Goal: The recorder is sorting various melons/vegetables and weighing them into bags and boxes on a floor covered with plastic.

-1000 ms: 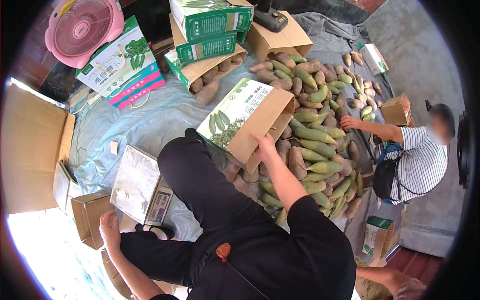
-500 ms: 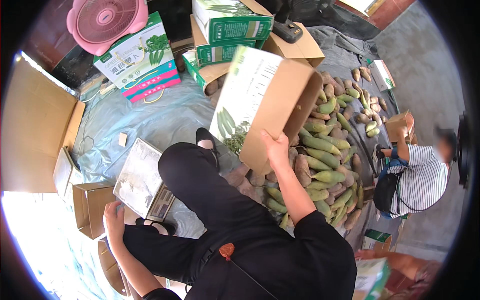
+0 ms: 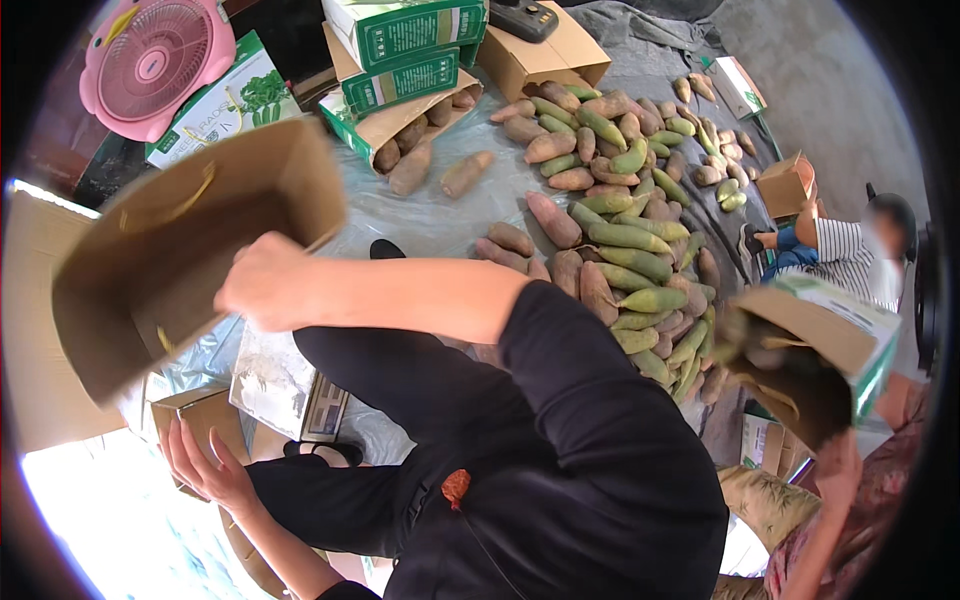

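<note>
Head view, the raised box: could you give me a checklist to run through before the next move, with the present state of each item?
1. Right hand has a grip on the open cardboard box: ok, closed on its edge.
2. Left hand free: ok, fingers spread, nothing seen in it.
3. Raised box sharp enough to inspect: not ok, motion blurs it.
4. Raised box empty throughout: cannot tell; no vegetables show, but the inside is shadowed.
5. Scale fully visible: not ok, partly covered by the box and a leg.
6. Co-worker's box apart from the raised box: ok, well off to the right.
</note>
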Demonstrator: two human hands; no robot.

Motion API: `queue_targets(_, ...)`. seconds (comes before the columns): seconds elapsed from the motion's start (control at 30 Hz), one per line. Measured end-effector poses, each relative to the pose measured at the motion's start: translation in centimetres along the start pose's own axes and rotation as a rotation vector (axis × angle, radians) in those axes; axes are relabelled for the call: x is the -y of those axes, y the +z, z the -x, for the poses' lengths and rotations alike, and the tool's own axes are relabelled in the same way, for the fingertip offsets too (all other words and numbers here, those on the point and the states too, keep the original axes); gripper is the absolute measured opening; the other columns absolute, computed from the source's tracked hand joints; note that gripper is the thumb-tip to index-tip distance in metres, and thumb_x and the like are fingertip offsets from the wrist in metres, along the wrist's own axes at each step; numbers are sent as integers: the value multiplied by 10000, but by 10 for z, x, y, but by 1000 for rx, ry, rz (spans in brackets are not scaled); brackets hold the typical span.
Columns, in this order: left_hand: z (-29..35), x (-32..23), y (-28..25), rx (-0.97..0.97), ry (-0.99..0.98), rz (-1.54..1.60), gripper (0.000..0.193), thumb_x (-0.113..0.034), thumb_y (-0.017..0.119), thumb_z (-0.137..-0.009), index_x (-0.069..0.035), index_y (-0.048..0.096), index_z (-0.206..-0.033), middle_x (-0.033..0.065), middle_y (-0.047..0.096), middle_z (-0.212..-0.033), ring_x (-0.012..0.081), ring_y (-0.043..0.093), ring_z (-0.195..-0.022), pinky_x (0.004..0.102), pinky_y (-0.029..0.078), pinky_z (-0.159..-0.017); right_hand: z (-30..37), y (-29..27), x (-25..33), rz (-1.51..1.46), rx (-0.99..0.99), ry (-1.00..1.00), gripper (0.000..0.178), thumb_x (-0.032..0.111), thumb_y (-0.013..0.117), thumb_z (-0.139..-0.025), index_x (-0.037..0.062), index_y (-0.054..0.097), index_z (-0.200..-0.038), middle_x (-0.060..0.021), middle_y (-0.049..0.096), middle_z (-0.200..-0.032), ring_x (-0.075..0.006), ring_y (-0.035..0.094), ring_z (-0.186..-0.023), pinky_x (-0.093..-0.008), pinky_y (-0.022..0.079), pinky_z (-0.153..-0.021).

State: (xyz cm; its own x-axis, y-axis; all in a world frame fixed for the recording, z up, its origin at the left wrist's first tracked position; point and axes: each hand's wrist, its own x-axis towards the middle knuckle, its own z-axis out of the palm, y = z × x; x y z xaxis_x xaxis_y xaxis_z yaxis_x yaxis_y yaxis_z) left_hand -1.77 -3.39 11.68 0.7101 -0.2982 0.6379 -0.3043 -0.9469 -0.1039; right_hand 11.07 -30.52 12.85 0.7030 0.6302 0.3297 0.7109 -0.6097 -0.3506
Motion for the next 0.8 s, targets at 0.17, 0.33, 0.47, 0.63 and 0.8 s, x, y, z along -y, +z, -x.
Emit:
queue_targets(0.17, -38, -27, 1, 309, -75, -177, 510, -141, 664, -797, -64, 500, -1274, 103, 516, -1273, 314, 479, -1184, 444, 385, -980, -45, 80, 33, 71, 145, -181, 133, 176, 579, -727, 161, 708, -756, -48, 697, -767, -216, 676, -790, -363, 509, -620)
queue_targets(0.33, 2, 30, 39, 834, -515, 206, 222, -67, 625, -766, -21, 634, -983, 177, 638, -903, 331, 616, -831, 381, 474, -745, -58, 102, 44, 62, 292, -228, 150, 208, 571, -768, 169, 714, -793, -31, 698, -807, -204, 663, -814, -372, 502, -636)
queue_targets(0.47, 21, 29, 55, 752, -545, 293, 129, -63, 627, -755, 11, 635, -861, 186, 610, -705, 336, 607, -662, 388, 466, -639, -34, 71, 5, -201, -100, -40, 167, 255, 618, -783, 178, 692, -910, -32, 668, -899, -244, 603, -904, -411, 470, -744)
queue_targets(0.63, 37, 31, 64, 798, -584, 322, 138, -68, 617, -773, 23, 624, -877, 202, 618, -729, 336, 609, -680, 387, 463, -653, 64, 109, -77, -319, -403, 407, 147, 155, 619, -783, 113, 649, -921, -86, 644, -938, -306, 581, -902, -430, 459, -789)
queue_targets(0.8, 44, 29, 72, 830, -629, 413, 190, -53, 610, -784, 38, 624, -950, 204, 644, -790, 319, 629, -724, 376, 476, -696, 217, 165, -97, -118, 43, 799, 165, 150, 623, -770, 121, 662, -928, -98, 631, -942, -297, 570, -970, -415, 469, -820)
